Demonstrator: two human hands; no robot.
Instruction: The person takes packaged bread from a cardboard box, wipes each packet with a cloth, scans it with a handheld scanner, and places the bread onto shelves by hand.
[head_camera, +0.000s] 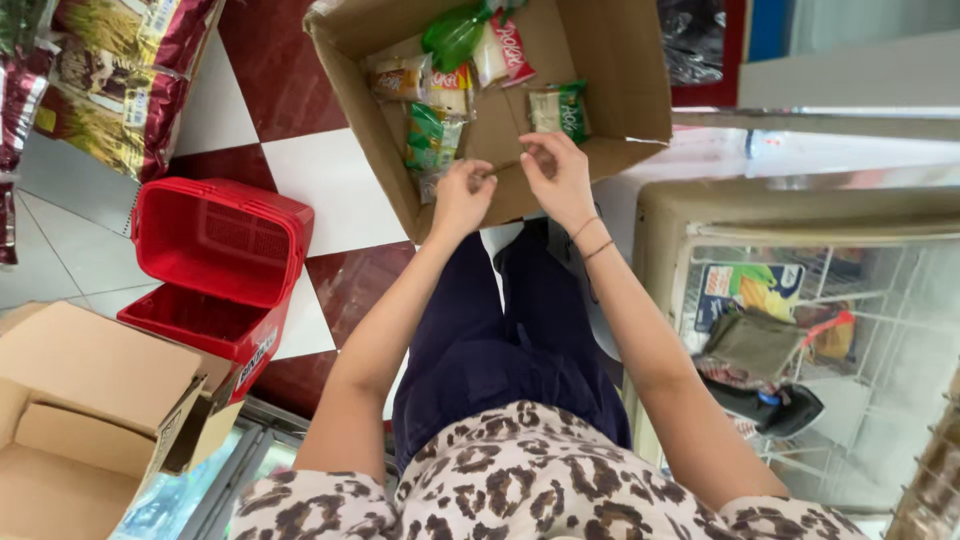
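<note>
Your left hand (462, 195) and right hand (556, 172) were both pinching 1 small thin item, too tiny to identify, probably light, over the open brown cardboard box (620, 80) of soft, crinkly snack packets (435, 135).

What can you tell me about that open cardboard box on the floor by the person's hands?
The cardboard box is plain brown corrugated card, open at the top with its flaps folded outward. It sits on a red and white checked tile floor, in front of the person's legs. A few small snack packets, green, red and yellowish, lie loose along its bottom; much of the bottom is bare. The left hand and right hand are over its near edge, fingertips close together, possibly pinching something small I cannot make out.
</note>
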